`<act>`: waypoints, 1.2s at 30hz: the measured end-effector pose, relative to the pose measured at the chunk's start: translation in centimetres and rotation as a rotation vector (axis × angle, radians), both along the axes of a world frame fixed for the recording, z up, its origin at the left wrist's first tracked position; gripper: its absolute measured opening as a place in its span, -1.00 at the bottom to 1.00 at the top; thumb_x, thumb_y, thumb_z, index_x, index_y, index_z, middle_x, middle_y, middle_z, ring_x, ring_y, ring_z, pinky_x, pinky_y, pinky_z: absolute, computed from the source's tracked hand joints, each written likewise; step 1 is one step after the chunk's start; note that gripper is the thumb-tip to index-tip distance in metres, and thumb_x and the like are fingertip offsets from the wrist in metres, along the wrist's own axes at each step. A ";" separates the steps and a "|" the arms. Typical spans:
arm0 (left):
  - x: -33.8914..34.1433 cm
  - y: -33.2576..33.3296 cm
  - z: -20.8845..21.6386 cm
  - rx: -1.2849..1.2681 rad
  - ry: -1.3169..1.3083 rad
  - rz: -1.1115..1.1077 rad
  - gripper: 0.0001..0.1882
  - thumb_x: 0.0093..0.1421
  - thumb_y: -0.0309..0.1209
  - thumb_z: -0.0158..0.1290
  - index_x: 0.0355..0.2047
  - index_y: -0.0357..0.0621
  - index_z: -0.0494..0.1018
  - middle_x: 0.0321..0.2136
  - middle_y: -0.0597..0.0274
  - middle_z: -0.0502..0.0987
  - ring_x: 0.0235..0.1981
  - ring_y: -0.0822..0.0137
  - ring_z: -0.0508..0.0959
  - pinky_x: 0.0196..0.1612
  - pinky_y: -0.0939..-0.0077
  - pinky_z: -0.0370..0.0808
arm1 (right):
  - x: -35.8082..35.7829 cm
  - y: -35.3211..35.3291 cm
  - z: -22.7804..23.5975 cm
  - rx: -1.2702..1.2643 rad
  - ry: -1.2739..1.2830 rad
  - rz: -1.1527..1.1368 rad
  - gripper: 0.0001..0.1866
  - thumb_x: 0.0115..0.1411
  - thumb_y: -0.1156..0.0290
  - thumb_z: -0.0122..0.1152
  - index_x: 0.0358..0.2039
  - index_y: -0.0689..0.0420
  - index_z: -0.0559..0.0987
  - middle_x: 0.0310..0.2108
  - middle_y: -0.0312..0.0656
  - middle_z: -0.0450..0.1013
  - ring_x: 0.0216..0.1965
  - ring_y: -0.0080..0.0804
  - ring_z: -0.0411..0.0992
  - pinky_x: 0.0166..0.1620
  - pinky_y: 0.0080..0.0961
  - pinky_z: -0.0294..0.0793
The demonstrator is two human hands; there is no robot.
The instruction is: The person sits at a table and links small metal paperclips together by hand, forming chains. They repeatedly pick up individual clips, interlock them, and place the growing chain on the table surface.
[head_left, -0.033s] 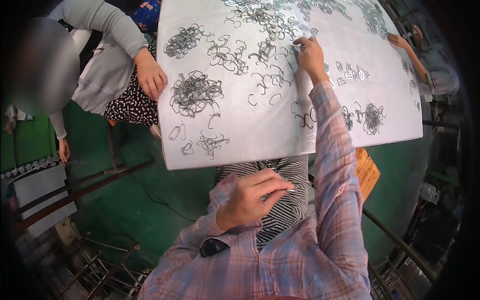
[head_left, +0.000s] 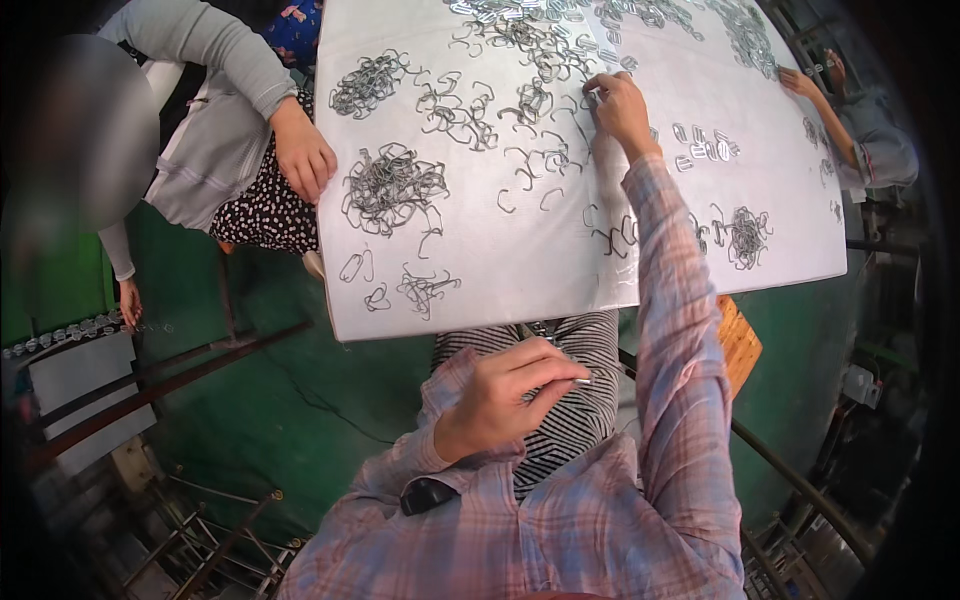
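Note:
Low over my lap, just off the table's near edge, my left hand (head_left: 505,392) pinches a small silvery metal piece (head_left: 582,380) between thumb and fingertips. My right hand (head_left: 624,112) reaches far across the white tabletop (head_left: 480,285). Its fingers are drawn together at the edge of the scattered bent wire hooks (head_left: 556,152); whatever they grip, if anything, is too small to make out. Flat silvery buckles (head_left: 612,40) lie just beyond that hand. More loose hooks (head_left: 616,238) are spread to the left of my right forearm.
Wire-piece heaps (head_left: 393,188) stand on the left, with another heap (head_left: 746,238) at right and buckles (head_left: 712,148) nearby. A co-worker's hand (head_left: 303,158) rests at the left table edge; another person's hand (head_left: 797,82) touches the far right. A wooden stool (head_left: 738,345) sits below the table's right side.

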State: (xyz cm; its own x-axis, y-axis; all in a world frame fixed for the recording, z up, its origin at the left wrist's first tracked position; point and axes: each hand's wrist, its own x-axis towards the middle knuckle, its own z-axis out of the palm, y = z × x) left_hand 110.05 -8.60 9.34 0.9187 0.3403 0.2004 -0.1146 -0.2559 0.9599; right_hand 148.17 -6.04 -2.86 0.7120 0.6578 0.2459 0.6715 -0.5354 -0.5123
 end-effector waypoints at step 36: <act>0.5 -3.8 -0.7 -0.141 0.061 0.156 -0.84 0.15 -0.71 0.13 -0.23 -0.41 0.54 -0.26 0.16 0.54 -0.25 0.42 0.58 -0.18 0.59 0.61 | -20.9 -19.2 13.3 0.671 0.754 0.178 -0.86 0.09 0.38 0.37 -0.42 0.19 0.67 -0.56 -0.31 0.58 -0.50 -0.64 0.52 -0.47 -0.65 0.42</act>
